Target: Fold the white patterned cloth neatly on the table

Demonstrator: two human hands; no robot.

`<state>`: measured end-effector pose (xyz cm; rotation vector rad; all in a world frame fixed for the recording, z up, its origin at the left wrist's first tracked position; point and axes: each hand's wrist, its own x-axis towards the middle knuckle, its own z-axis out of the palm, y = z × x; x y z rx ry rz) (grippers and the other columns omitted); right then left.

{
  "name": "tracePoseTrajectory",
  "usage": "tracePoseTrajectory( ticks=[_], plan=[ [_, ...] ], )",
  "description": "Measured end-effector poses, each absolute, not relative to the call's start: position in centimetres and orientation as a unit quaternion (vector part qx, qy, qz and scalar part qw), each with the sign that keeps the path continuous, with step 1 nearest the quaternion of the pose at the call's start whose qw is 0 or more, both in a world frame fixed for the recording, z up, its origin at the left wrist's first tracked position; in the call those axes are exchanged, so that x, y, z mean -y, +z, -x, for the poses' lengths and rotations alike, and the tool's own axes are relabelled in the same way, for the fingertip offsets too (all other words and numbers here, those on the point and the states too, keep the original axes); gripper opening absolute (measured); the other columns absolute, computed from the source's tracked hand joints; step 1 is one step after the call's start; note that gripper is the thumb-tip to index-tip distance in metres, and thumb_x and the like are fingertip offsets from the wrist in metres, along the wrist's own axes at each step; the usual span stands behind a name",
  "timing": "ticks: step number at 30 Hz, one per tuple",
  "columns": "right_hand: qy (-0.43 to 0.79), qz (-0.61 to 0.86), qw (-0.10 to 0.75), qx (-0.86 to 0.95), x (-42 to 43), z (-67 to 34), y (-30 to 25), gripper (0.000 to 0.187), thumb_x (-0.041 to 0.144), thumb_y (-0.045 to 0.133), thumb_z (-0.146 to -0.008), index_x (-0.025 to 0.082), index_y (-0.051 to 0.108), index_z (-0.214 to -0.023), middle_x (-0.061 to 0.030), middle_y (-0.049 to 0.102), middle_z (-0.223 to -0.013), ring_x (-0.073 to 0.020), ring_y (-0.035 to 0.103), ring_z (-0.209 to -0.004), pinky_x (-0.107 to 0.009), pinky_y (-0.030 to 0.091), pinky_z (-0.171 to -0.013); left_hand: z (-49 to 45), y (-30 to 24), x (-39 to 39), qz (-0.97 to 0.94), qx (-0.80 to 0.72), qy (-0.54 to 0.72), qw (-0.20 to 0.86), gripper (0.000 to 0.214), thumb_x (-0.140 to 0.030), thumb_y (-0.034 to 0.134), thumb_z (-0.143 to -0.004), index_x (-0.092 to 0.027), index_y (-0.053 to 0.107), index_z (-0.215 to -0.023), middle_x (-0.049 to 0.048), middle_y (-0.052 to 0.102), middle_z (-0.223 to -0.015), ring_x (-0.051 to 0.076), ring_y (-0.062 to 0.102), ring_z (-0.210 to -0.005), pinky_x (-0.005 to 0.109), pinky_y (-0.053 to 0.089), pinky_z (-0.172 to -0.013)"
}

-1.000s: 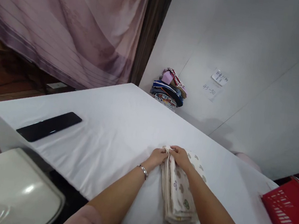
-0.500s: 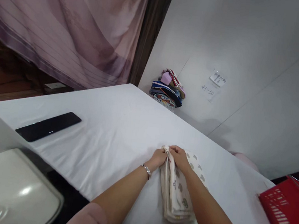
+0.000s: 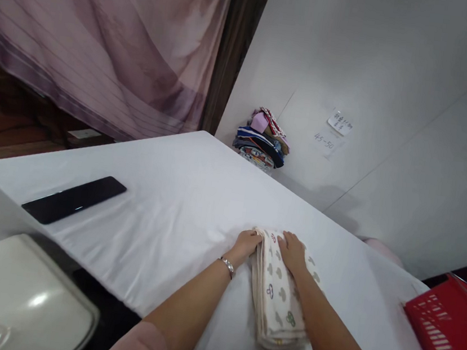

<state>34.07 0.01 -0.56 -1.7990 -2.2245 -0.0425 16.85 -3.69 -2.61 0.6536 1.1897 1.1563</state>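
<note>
A cream cloth (image 3: 276, 294) with a print of grey and coloured mushroom-like shapes lies folded in several layers on the white-covered table (image 3: 181, 185). At its far left corner, my left hand (image 3: 247, 244) pinches the folded edge between thumb and fingers. My right hand (image 3: 293, 253) rests on the cloth's top layer near the far end, fingers stretched out flat. Part of the cloth's right side is hidden under my right hand and forearm.
A black phone-like slab (image 3: 75, 198) lies on the table at left. Folded clothes (image 3: 261, 138) are stacked by the wall beyond the far edge. A red basket (image 3: 448, 332) stands at right, and a shiny cream surface (image 3: 18, 296) is at near left.
My right hand has let go of the edge beside my left hand and slid right across the cloth, opening flat. The top layer now lies smoother. My left hand stays at the corner.
</note>
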Motion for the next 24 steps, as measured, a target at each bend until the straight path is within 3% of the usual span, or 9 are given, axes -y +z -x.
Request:
tracePoseTrajectory(
  ticks=[8,15,24],
  plan=[
    [-0.046,0.630,0.069,0.773,-0.5,-34.6,-1.9,0.048,0.040,0.030,-0.093,0.015,0.049,-0.129,-0.0090,0.048,-0.135,-0.0243,0.035,-0.128,-0.040,0.023,-0.104,-16.5,-1.4,4.4,-0.276,-0.516,0.509,0.631,0.019,-0.020,0.061,-0.064,-0.017,0.046,-0.053,-0.0085,0.032,-0.040,0.006,0.027,-0.039,0.021,0.017,-0.041],
    [-0.052,0.636,0.066,0.767,-0.1,-34.6,-1.6,0.049,0.044,0.027,-0.093,0.019,0.048,-0.129,-0.0071,0.046,-0.137,-0.0240,0.033,-0.130,-0.042,0.021,-0.105,-16.7,-0.8,5.1,-0.262,-0.524,0.521,0.621,0.018,-0.016,0.056,-0.068,-0.017,0.046,-0.052,-0.0061,0.039,-0.040,0.006,0.033,-0.039,0.020,0.020,-0.041],
    [-0.020,0.659,0.070,0.749,0.0,-34.3,-1.3,0.051,0.046,0.024,-0.092,0.022,0.046,-0.131,-0.0047,0.042,-0.140,-0.0218,0.030,-0.132,-0.043,0.016,-0.107,-15.9,-1.0,4.7,-0.214,-0.472,0.511,0.685,0.020,-0.024,0.058,-0.069,-0.016,0.046,-0.055,-0.0050,0.040,-0.042,0.005,0.033,-0.036,0.019,0.013,-0.037]
  ],
)
